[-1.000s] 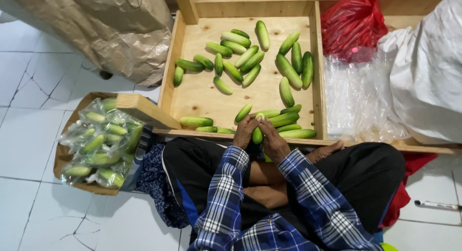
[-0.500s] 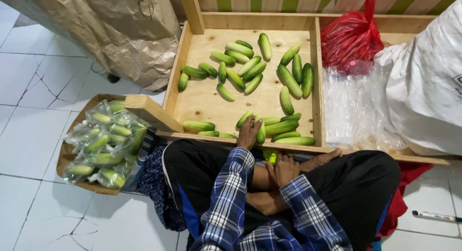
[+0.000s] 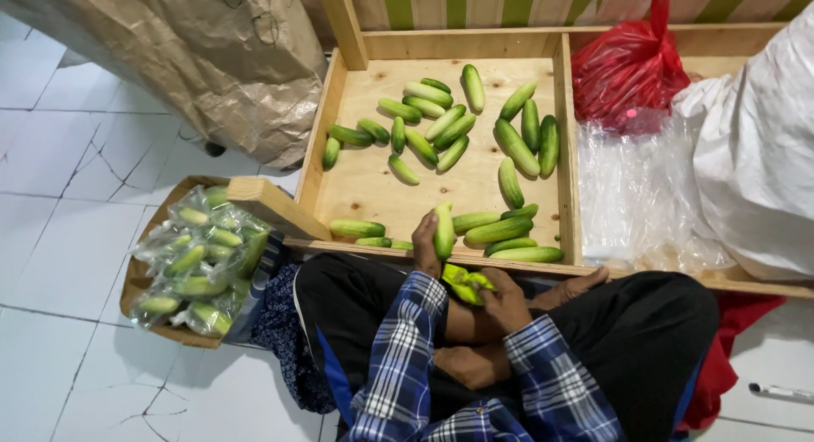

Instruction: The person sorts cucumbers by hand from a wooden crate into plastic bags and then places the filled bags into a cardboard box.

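Green cucumber (image 3: 443, 230) upright in left hand (image 3: 426, 247), fingers wrapped round lower half, at near edge of wooden crate (image 3: 356, 166). Right hand (image 3: 507, 299) lower, over lap, closed on small bunch of yellow-green cucumbers (image 3: 465, 283) in clear wrap. Hands near each other, not touching. Loose cucumbers (image 3: 458, 128) scattered across crate floor, a few lined along near wall just beside left hand. Left of lap, brown cardboard box (image 3: 254, 200) filled with bagged cucumbers (image 3: 199, 260). Right compartment of crate holding clear plastic bags (image 3: 632, 187), red plastic bag (image 3: 627, 64) behind, white sack (image 3: 759, 153) alongside. Crumpled brown paper sack (image 3: 195, 60) on white tiled floor (image 3: 59, 238).
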